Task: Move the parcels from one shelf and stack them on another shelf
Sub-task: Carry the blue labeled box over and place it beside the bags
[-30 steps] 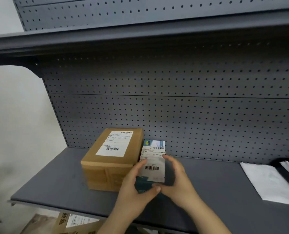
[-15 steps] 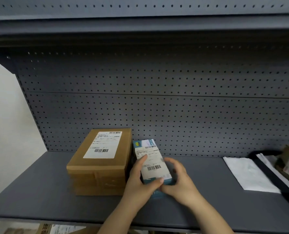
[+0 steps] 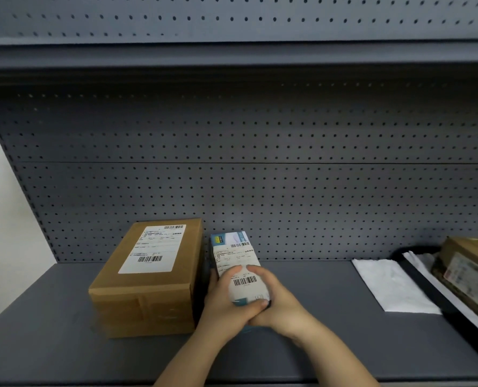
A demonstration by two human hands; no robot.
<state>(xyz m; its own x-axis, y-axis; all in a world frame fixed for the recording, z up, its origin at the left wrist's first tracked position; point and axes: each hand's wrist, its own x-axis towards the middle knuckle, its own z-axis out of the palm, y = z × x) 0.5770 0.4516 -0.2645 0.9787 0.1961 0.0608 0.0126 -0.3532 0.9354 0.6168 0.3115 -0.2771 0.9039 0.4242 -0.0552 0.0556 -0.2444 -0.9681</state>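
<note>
A small blue-and-white parcel (image 3: 236, 255) with a white barcode label lies on the grey shelf (image 3: 316, 317), just right of a brown cardboard box (image 3: 151, 275). My left hand (image 3: 226, 303) wraps the parcel's near left side and my right hand (image 3: 274, 300) its near right side, fingers meeting at the front end. The cardboard box carries a white shipping label on top and stands against the perforated back panel. The parcel's near end is hidden by my hands.
A white mailer bag (image 3: 391, 286) lies flat to the right. Further right a black-and-white bag (image 3: 438, 297) lies under a brown taped parcel (image 3: 472, 275) at the frame edge. Another grey shelf (image 3: 232, 54) hangs overhead. A pale wall shows at the left.
The view has shifted right, revealing more of the right-hand parcels. Both hands stay closed on the small parcel, which now sits squarer and closer beside the cardboard box.
</note>
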